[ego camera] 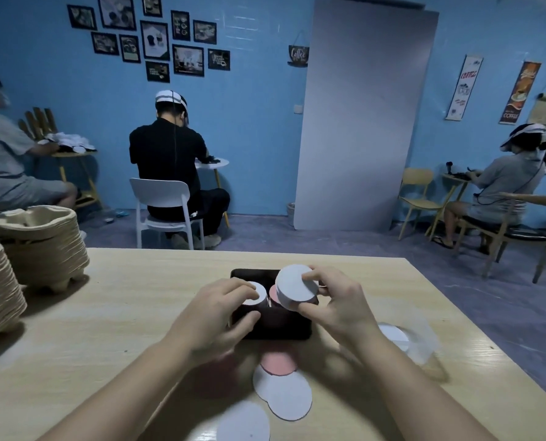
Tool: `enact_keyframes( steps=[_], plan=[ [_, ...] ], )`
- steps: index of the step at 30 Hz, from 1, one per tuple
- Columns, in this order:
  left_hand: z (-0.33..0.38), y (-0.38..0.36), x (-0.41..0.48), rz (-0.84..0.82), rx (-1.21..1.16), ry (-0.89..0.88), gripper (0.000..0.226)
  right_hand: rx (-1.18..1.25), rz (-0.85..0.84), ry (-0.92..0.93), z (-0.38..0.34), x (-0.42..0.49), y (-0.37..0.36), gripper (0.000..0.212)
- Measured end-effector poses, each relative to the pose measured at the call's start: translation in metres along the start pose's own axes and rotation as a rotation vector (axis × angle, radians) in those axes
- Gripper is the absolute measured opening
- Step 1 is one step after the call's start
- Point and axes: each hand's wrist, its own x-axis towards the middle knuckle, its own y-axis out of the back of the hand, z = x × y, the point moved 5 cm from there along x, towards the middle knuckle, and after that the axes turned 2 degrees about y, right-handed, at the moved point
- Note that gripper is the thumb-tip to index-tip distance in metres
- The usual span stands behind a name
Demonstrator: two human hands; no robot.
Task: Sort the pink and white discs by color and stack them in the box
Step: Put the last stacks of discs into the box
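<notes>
A black box (pixel 278 329) lies on the wooden table in front of me. My right hand (pixel 335 300) grips a thick stack of white discs (pixel 295 286), tilted, over the right half of the box. Beneath that stack, pink discs (pixel 273 300) show inside the box. My left hand (pixel 217 310) rests on the box's left side, fingers closed on a small stack of white discs (pixel 257 292). Loose discs lie near me: a pink disc (pixel 278 364), a white disc (pixel 287 396) and another white disc (pixel 244 421).
Two tall stacks of pulp cup trays (pixel 42 243) stand at the table's left. A clear plastic bag with white discs (pixel 405 338) lies to the right. Three other people sit at small tables beyond the table's far edge.
</notes>
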Motion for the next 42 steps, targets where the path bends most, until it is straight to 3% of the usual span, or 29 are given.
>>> enact_keyframes(
  steps=[6,21,33,36,42],
  plan=[
    [-0.024,-0.007,0.002,-0.045,-0.029,0.045,0.024,-0.115,-0.18,-0.076,0.021,0.032,-0.021,0.038],
    [-0.021,-0.008,-0.003,-0.119,0.017,0.034,0.032,-0.32,-0.405,-0.123,0.033,0.046,-0.036,0.047],
    [-0.021,-0.009,-0.003,-0.133,0.019,0.05,0.036,-0.302,-0.366,-0.076,0.028,0.044,-0.034,0.031],
    [-0.02,-0.009,-0.004,-0.126,0.023,0.052,0.037,-0.353,-0.357,0.02,0.019,0.042,-0.032,0.028],
    [-0.012,0.003,-0.006,-0.062,0.024,0.057,0.031,-0.401,-0.165,0.286,-0.025,0.013,-0.018,0.013]
  ],
)
